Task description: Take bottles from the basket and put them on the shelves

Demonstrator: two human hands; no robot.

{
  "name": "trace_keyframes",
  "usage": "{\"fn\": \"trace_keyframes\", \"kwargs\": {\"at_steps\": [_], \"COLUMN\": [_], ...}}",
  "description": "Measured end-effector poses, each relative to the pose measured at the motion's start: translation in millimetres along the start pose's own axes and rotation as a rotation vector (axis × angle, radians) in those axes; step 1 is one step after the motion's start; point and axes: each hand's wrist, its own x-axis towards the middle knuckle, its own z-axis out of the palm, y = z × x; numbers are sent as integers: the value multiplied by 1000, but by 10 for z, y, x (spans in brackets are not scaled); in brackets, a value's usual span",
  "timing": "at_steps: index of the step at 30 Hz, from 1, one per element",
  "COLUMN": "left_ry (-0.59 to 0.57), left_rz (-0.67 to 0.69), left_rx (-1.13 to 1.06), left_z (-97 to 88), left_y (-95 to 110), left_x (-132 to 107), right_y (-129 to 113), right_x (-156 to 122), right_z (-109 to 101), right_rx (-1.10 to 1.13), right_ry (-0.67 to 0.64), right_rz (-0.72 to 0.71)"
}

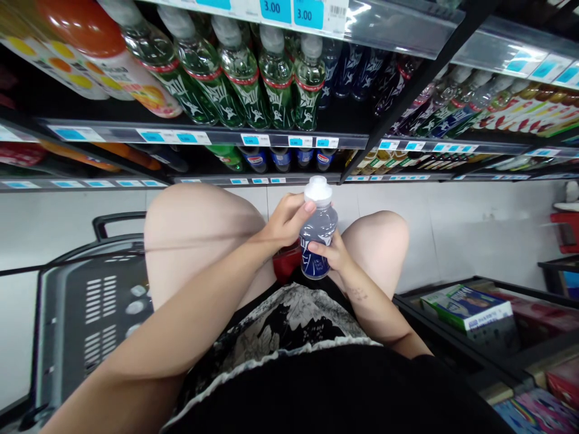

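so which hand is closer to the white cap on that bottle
Left. The left hand grips the bottle at its neck, one fingertip just under the white cap. The right hand holds the lower, labelled part, farther from the cap.

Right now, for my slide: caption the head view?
Before drink shelves, left hand and right hand hold a white-capped blue bottle, grey basket alongside.

Our right grip [333, 253] hides part of the bottle [319, 226], whose label print we cannot read. Behind it a red thing [284, 268] is mostly hidden, and the grey basket [85, 301] is partly covered by our knee [194, 235].
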Motion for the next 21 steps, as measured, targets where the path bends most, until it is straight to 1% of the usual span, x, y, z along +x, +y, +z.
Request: {"fn": "trace_keyframes", "kwargs": {"at_steps": [11,14,18,21], "left_ry": [-5,7,53,47], "left_rz": [27,-18,-96,-65], "left_rx": [-2,-24,-117,-101], "left_z": [-5,4,14,12], "left_y": [0,6,10,1], "left_x": [-5,-7,-9,-9], "right_y": [13,33,38,22], "right_x": [-7,0,5,3], "right_z": [2,-8,-14,-7], "right_rx": [2,19,13,9], "right_ry": [-8,-9,-5,-4], "right_rz": [-12,-8,1,7]}}
